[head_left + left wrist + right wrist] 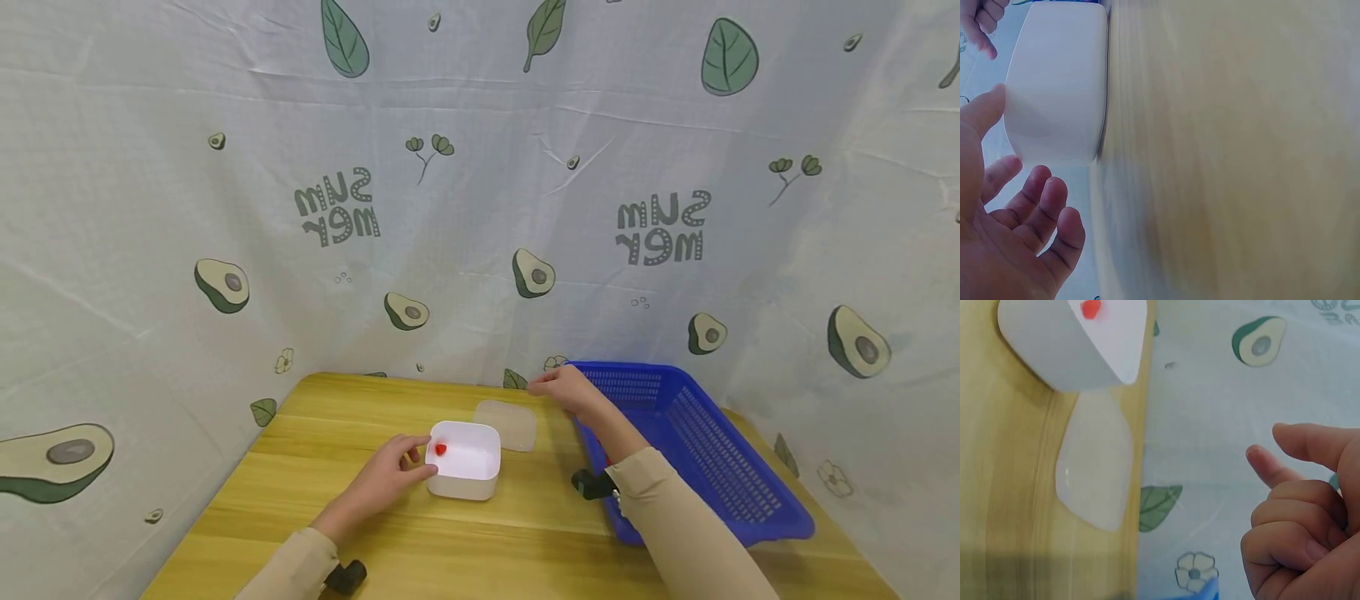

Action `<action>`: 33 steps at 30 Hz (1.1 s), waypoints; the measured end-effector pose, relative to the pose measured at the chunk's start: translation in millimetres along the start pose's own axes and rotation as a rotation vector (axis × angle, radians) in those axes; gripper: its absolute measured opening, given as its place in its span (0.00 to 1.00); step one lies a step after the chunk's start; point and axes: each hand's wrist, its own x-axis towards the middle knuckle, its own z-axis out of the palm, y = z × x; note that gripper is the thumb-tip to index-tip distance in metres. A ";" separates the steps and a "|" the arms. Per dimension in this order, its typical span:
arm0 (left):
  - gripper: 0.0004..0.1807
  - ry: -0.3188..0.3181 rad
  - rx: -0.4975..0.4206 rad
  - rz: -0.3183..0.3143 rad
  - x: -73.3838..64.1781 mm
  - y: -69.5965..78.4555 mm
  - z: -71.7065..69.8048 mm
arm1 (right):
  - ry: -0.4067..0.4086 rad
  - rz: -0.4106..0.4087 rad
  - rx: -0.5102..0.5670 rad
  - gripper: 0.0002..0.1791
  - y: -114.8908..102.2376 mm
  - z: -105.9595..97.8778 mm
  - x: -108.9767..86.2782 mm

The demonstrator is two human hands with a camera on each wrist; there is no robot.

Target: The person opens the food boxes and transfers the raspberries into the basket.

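A white square box [465, 487] stands on the table, its open top facing up. Inside, near the left wall, lies a small red piece [440, 449]; its kind is unclear. My left hand [386, 475] is at the box's left side, thumb and index fingertip touching it; the other fingers hang loosely bent in the left wrist view. Raised in the air by the blue basket's far left corner, my right hand [1300, 519] holds nothing visible. Its thumb and index finger are apart, the others curled. A translucent lid [517, 425] lies flat behind the box.
A blue plastic basket [738, 433] with slotted walls stands on the right, partly behind my right forearm. A bit of red shows beside that forearm. The wooden table [300, 492] ends at a printed curtain [465, 225] behind it.
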 end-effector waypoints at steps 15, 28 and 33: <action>0.31 -0.005 0.004 -0.004 1.5 0.4 0.3 | -0.131 0.015 0.091 0.16 -17.7 56.7 6.7; 0.32 -0.009 0.009 -0.003 1.4 0.2 -0.2 | -0.190 0.007 0.071 0.12 -23.2 93.7 10.0; 0.32 -0.011 0.002 -0.003 0.9 0.8 -0.2 | -0.217 0.027 0.055 0.13 -22.5 104.7 11.0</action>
